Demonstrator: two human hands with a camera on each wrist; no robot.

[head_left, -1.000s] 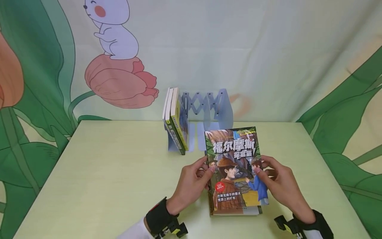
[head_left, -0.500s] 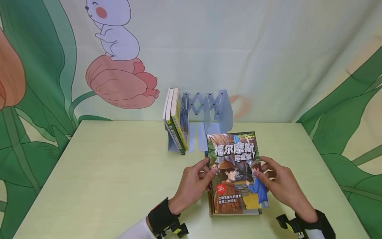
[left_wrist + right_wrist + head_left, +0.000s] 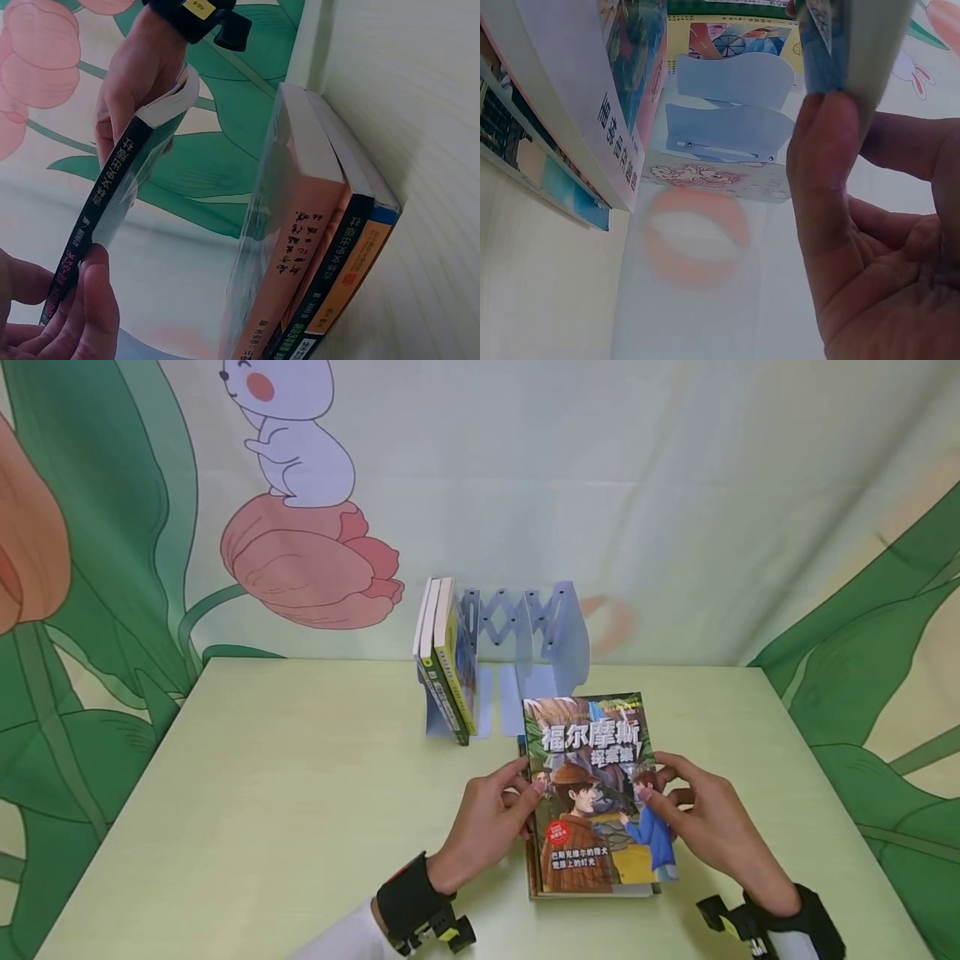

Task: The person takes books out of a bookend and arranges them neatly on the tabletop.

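A paperback book (image 3: pixel 592 802) with a cartoon detective cover is held at both long sides, above a small stack of books (image 3: pixel 309 202). My left hand (image 3: pixel 483 822) pinches its left edge between thumb and fingers. On the opposite edge my right hand (image 3: pixel 708 818) grips it the same way. In the left wrist view the book's dark spine (image 3: pixel 97 202) faces the left hand, and a gap separates it from the stack. From the head view the held book hides most of the stack, whose lower edge shows beneath.
Behind the stack stands a blue expandable bookend rack (image 3: pixel 572 639). Two books (image 3: pixel 448 660) lean upright in its left section. The pale table (image 3: pixel 300 802) ends at a printed curtain (image 3: pixel 675 510).
The held book has come down slightly and toward the person, with both hands keeping their hold. The stack and the rack have stayed put; the head view has shifted a little.
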